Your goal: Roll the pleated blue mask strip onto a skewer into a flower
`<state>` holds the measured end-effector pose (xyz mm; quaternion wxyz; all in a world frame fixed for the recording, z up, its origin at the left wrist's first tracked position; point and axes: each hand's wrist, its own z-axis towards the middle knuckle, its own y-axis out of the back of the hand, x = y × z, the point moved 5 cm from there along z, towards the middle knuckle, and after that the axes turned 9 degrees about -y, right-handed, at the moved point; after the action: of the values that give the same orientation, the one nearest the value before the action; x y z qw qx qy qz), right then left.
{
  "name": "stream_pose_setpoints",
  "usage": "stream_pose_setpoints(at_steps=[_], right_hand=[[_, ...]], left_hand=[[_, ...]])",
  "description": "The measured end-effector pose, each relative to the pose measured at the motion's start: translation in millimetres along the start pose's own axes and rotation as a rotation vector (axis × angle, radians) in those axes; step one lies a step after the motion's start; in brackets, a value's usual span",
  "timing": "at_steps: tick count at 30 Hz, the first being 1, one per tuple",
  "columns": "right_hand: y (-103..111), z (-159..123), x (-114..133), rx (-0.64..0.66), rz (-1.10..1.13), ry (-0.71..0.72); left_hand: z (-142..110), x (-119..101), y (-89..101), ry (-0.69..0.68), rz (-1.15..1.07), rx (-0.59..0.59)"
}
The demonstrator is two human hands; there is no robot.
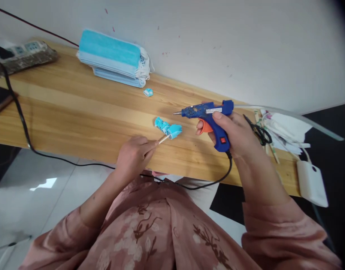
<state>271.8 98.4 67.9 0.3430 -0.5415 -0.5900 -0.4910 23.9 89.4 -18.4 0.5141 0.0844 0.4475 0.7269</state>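
Note:
My left hand (pixel 137 153) is closed around a thin wooden stick (pixel 164 138). At the stick's far end is a folded light-blue piece (pixel 175 130) that looks like mask fabric. Several more small blue folded pieces (pixel 162 125) lie in a row right beside it; whether they touch it I cannot tell. My right hand (pixel 231 129) grips a blue hot glue gun (pixel 199 111), with fingers at its orange trigger. Its metal nozzle points left, above the table and apart from the blue pieces. A clear glue stick (pixel 290 117) sticks out of the gun's back.
A stack of blue face masks (pixel 110 56) stands by the wall, with one small blue piece (pixel 148 92) near it. Black scissors (pixel 258 131), papers and sticks lie right, beside a white device (pixel 312 183) at the edge. A power strip (pixel 23 52) sits left; black cable (pixel 23 120) crosses the table.

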Motion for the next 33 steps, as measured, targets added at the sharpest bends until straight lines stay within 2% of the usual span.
stream_pose_setpoints(at_steps=[6, 11, 14, 16, 21, 25, 29, 33], right_hand=[[0.4, -2.6, -0.3, 0.026, -0.069, -0.019], [6.5, 4.1, 2.6, 0.025, -0.258, -0.009], [5.5, 9.1, 9.6, 0.070, -0.367, 0.013], [3.6, 12.9, 11.4, 0.100, -0.400, -0.031], [-0.7, 24.5, 17.1, 0.075, -0.456, -0.092], [-6.5, 32.9, 19.8, 0.182, -0.501, -0.133], [-3.6, 40.1, 17.8, 0.213, -0.499, -0.204], [-3.7, 45.7, 13.4, 0.287, -0.494, -0.203]], left_hand=[[-1.2, 1.6, -2.2, 0.018, -0.002, 0.019], [-1.9, 0.3, -2.3, 0.021, -0.018, 0.013], [-0.2, -2.8, -1.3, 0.013, 0.010, 0.016], [1.3, -4.6, -0.2, 0.012, 0.034, 0.020], [3.7, -7.3, 1.6, 0.021, 0.043, 0.051], [4.7, -8.3, 3.5, 0.028, 0.037, 0.047], [4.7, -8.2, 3.0, 0.033, 0.021, 0.066], [3.9, -8.0, 2.1, 0.039, 0.010, 0.089]])
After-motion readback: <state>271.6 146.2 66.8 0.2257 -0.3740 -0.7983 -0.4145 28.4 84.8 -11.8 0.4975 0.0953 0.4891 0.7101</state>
